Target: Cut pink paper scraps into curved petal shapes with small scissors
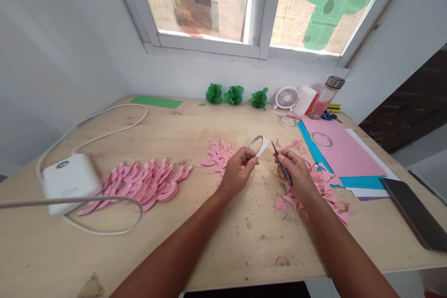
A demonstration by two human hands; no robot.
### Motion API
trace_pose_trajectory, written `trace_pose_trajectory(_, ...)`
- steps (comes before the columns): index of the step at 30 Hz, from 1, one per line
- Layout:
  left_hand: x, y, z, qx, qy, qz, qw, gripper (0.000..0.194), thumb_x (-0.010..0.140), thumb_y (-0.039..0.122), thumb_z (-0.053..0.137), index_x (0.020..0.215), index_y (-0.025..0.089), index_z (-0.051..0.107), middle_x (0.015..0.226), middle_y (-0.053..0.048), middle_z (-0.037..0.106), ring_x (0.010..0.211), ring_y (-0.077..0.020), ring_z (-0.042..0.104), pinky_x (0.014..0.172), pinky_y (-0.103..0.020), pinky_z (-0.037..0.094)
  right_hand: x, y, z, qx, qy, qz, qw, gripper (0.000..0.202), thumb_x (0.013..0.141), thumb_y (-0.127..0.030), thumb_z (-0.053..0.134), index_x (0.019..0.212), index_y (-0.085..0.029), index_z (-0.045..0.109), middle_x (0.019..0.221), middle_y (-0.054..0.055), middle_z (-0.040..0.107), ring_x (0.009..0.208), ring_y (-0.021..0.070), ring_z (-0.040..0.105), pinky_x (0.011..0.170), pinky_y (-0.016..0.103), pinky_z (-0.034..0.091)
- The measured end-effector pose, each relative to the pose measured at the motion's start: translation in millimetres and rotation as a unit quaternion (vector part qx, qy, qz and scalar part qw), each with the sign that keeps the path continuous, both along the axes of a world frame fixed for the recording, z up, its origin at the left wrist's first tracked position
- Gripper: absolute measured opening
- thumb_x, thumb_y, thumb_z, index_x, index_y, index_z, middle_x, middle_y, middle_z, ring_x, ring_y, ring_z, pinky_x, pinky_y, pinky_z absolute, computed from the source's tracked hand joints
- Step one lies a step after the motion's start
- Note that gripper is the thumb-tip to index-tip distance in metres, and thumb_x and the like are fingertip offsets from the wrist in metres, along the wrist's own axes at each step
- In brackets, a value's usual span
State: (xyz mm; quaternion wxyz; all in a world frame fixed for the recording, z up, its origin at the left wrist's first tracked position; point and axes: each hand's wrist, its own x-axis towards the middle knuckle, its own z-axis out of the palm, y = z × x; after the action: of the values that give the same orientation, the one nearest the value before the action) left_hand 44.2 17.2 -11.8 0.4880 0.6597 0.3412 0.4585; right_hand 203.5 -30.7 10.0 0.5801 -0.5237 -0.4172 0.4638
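In the head view, my left hand (240, 167) is closed around the lower edge of a thin roll of white tape (257, 143), held up off the table. Just to its right, my right hand (295, 172) grips a slim, dark, pointed tool (282, 163), its tip angled up and left near the roll; its exact kind is unclear. Curved pink paper strips (217, 156) lie beyond my left hand. Under and beside my right hand are pink paper scraps (323, 181). Farther left sits a larger pile of curled pink paper pieces (150, 184).
A white power bank (71, 181) with a looping cable lies left. Green paper balls (233, 95), a small fan (287, 98) and a bottle (324, 98) line the wall. Coloured sheets (352, 153) with a tape roll (321, 140) on top and a phone (415, 214) lie right.
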Motion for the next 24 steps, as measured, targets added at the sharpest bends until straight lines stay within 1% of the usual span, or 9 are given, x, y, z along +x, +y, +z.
trace_pose_trajectory(4, 0.5, -1.0, -0.1, -0.021, -0.003, -0.008, 1.0, 0.013, 0.078, 0.029, 0.051, 0.083, 0.017, 0.053, 0.072, -0.002, 0.06, 0.069, -0.0136, 0.056, 0.061, -0.025, 0.043, -2.5, -0.5, -0.5, -0.006, -0.013, 0.011, 1.0, 0.024, 0.072, -0.039, 0.061, 0.084, -0.018, 0.056, 0.072, -0.003, 0.054, 0.039, 0.0038, 0.036, 0.036, 0.021, 0.021)
trace_pose_trajectory(9, 1.3, -1.8, 0.5, -0.016, -0.003, -0.009, 1.0, 0.011, 0.077, 0.028, 0.052, 0.078, 0.017, 0.054, 0.069, -0.001, 0.058, 0.064, -0.0116, 0.053, 0.058, -0.023, 0.042, -3.0, -0.6, -0.3, -0.007, -0.021, 0.017, 1.0, 0.025, 0.072, -0.041, 0.06, 0.084, -0.019, 0.057, 0.07, -0.003, 0.056, 0.039, 0.0044, 0.035, 0.036, 0.02, 0.02)
trace_pose_trajectory(13, 1.3, -2.3, 2.0, -0.014, -0.005, -0.007, 1.0, 0.01, 0.076, 0.027, 0.053, 0.075, 0.017, 0.054, 0.067, 0.0, 0.057, 0.061, -0.0109, 0.052, 0.057, -0.022, 0.041, -2.7, -1.4, -0.1, -0.001, -0.03, 0.027, 0.999, 0.025, 0.074, -0.041, 0.059, 0.085, -0.018, 0.057, 0.07, -0.002, 0.057, 0.04, 0.0045, 0.035, 0.037, 0.02, 0.022)
trace_pose_trajectory(17, 1.0, -2.8, 4.0, -0.019, -0.002, -0.005, 1.0, 0.01, 0.076, 0.026, 0.053, 0.075, 0.017, 0.055, 0.066, 0.0, 0.058, 0.061, -0.011, 0.052, 0.056, -0.022, 0.04, -2.4, -1.7, -0.9, 0.002, -0.034, 0.036, 0.999, 0.026, 0.076, -0.041, 0.058, 0.088, -0.018, 0.056, 0.069, -0.002, 0.056, 0.04, 0.0042, 0.034, 0.037, 0.019, 0.019)
trace_pose_trajectory(24, 1.0, -2.6, 3.3, -0.017, -0.007, -0.001, 1.0, 0.01, 0.076, 0.027, 0.054, 0.075, 0.017, 0.055, 0.065, 0.0, 0.058, 0.06, -0.0109, 0.052, 0.056, -0.022, 0.04, -0.8, -1.4, -1.3, -0.002, -0.026, 0.039, 0.999, 0.027, 0.076, -0.041, 0.06, 0.09, -0.018, 0.056, 0.067, -0.003, 0.054, 0.039, 0.0031, 0.03, 0.036, 0.019, 0.018)
